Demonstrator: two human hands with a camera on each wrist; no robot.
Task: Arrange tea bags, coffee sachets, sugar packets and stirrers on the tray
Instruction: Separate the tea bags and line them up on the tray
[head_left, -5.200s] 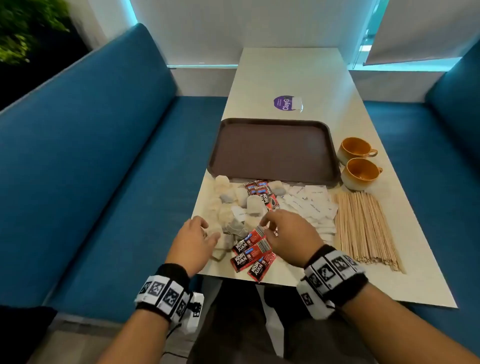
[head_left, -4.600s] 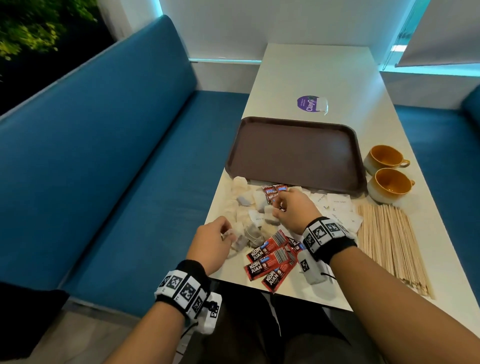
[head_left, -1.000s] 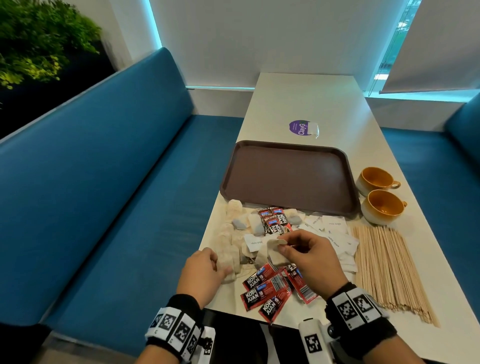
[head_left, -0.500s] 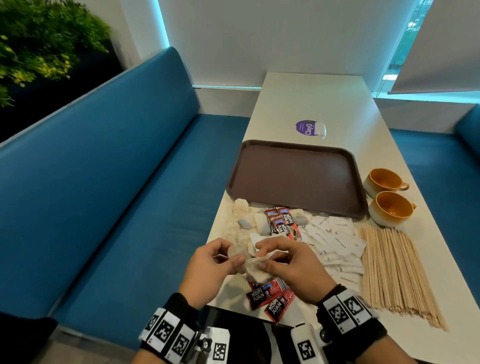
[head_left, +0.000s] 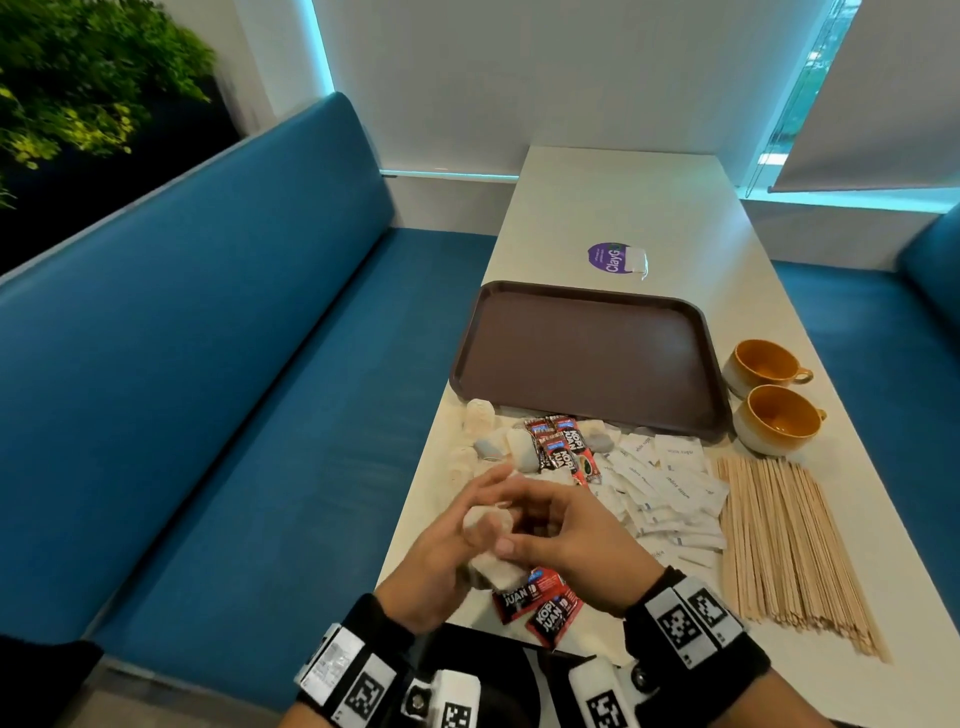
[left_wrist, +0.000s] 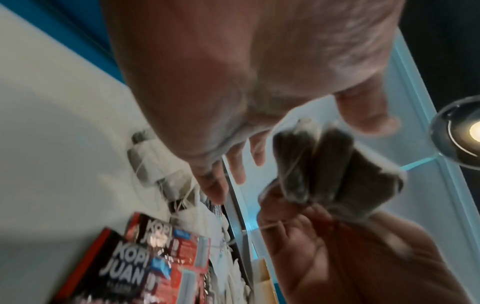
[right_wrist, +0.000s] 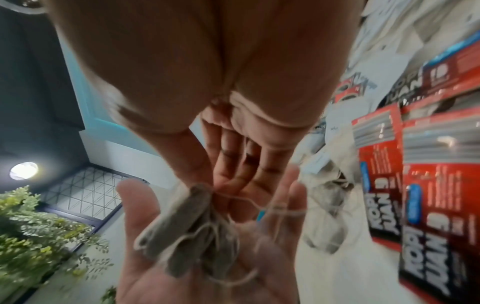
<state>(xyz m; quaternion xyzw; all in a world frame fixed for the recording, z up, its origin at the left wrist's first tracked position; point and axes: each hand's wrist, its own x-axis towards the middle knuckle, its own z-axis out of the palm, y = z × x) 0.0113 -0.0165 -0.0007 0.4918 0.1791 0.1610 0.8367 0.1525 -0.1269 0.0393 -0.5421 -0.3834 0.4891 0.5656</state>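
Several grey paper tea bags (right_wrist: 192, 232) sit bunched in your cupped left hand (head_left: 441, 556), above the worktop's near edge; your right hand (head_left: 566, 540) pinches their strings. You're gathering tea bags; next, carry them to the bare brown plastic tray (head_left: 587, 358).

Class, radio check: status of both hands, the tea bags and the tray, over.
Left hand cradles bunched tea bags; right hand pinches them from above. Tray bare, nothing placed. Strings tangled; sachets lie loose beneath the hands.

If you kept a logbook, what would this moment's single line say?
step: gathering tea bags | left hand: cradles tea bags | right hand: pinches their strings | tray: bare | sachets, sugar, stirrers: on table
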